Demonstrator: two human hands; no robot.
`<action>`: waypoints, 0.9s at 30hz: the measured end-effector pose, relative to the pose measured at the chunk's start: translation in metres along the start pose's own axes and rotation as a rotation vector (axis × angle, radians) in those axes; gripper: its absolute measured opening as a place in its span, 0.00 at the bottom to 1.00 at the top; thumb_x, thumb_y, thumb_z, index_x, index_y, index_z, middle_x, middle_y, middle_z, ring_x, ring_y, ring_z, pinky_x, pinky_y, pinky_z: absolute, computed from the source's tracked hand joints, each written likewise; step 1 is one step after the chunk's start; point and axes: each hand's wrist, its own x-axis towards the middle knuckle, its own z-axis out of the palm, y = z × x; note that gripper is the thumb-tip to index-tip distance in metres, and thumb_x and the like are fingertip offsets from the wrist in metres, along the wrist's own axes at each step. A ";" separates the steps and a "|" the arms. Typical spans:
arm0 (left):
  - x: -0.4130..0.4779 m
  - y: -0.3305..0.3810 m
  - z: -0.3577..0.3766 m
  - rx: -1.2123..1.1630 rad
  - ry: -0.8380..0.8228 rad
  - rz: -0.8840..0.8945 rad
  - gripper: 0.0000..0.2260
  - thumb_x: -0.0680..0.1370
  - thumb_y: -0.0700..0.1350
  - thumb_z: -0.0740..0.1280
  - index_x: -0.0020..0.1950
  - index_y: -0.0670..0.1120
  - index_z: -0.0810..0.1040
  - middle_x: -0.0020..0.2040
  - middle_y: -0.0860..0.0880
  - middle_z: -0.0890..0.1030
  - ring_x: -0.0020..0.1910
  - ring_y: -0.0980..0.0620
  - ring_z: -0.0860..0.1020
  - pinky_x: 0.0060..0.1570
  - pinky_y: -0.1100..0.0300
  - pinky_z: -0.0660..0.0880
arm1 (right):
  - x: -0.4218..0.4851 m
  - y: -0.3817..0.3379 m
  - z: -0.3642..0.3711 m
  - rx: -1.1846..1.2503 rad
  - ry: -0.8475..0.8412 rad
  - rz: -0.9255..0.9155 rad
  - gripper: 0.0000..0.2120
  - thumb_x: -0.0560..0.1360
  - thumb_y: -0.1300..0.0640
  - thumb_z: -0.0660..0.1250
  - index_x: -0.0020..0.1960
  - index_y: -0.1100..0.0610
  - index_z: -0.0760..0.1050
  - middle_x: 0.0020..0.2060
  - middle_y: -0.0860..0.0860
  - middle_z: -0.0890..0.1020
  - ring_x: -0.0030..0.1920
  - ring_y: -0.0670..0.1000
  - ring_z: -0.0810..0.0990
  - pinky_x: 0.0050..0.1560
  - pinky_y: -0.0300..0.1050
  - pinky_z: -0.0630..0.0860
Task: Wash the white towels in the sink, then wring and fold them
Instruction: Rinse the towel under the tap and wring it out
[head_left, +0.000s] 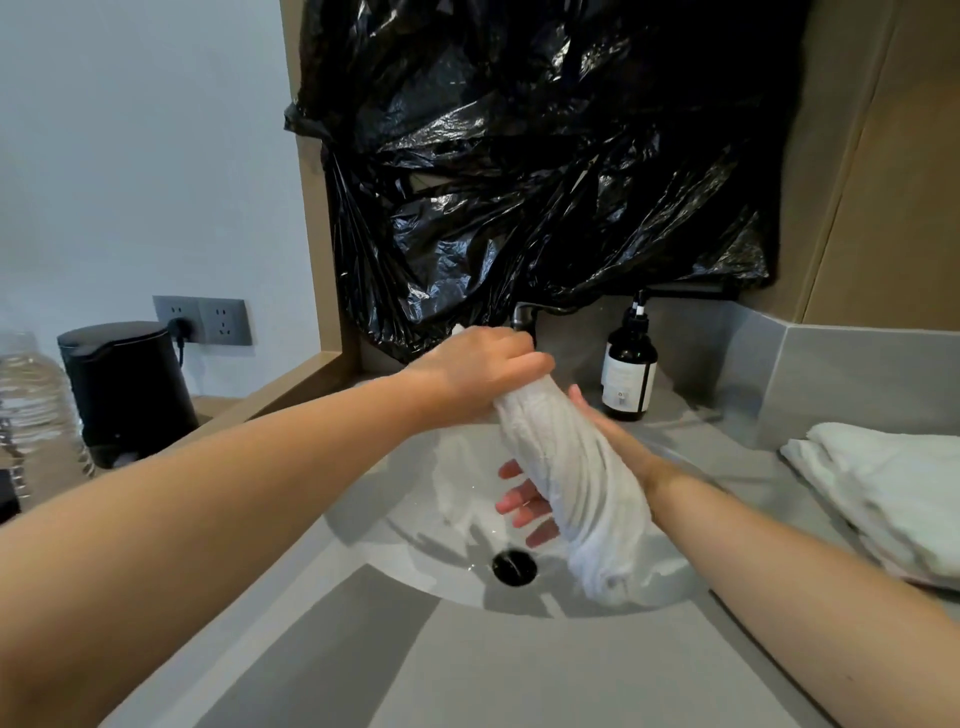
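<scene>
A twisted white towel (566, 467) is held over the sink (415, 509) — left hand (478, 364) clenched round its top end, right hand (618, 441) wrapped lower.

I see towel (566, 467) above sink (405, 499), tap (522, 314) behind. Bottle (628, 369) behind-right on worktop (519, 675). Folded towels (883, 493) right of sink. Kettle (124, 384) far left, before wall sockets (202, 319).

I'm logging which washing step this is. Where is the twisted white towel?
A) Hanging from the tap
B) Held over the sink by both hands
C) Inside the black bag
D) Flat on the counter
B: the left hand grips the twisted towel at its top and the right hand grips lower, above the sink.
</scene>
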 end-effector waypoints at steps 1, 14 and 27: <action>-0.002 -0.004 -0.002 0.041 -0.102 -0.041 0.21 0.68 0.41 0.75 0.58 0.43 0.73 0.43 0.43 0.77 0.37 0.42 0.77 0.33 0.52 0.76 | -0.003 -0.002 0.001 -0.033 -0.073 0.013 0.52 0.63 0.23 0.60 0.71 0.63 0.68 0.54 0.65 0.80 0.52 0.61 0.80 0.60 0.61 0.73; -0.010 0.012 0.024 -0.300 -0.717 -0.716 0.12 0.71 0.37 0.66 0.53 0.47 0.74 0.45 0.50 0.78 0.45 0.46 0.78 0.38 0.55 0.76 | -0.008 -0.029 0.035 -1.953 0.974 0.033 0.16 0.72 0.46 0.66 0.51 0.53 0.64 0.39 0.48 0.78 0.40 0.55 0.76 0.38 0.44 0.68; -0.035 0.035 0.052 -1.109 -0.763 -1.024 0.11 0.64 0.34 0.71 0.44 0.45 0.78 0.39 0.47 0.79 0.42 0.46 0.78 0.44 0.54 0.76 | -0.004 -0.038 0.010 -2.491 0.578 -0.040 0.20 0.75 0.44 0.64 0.59 0.57 0.66 0.44 0.52 0.78 0.45 0.57 0.79 0.43 0.50 0.75</action>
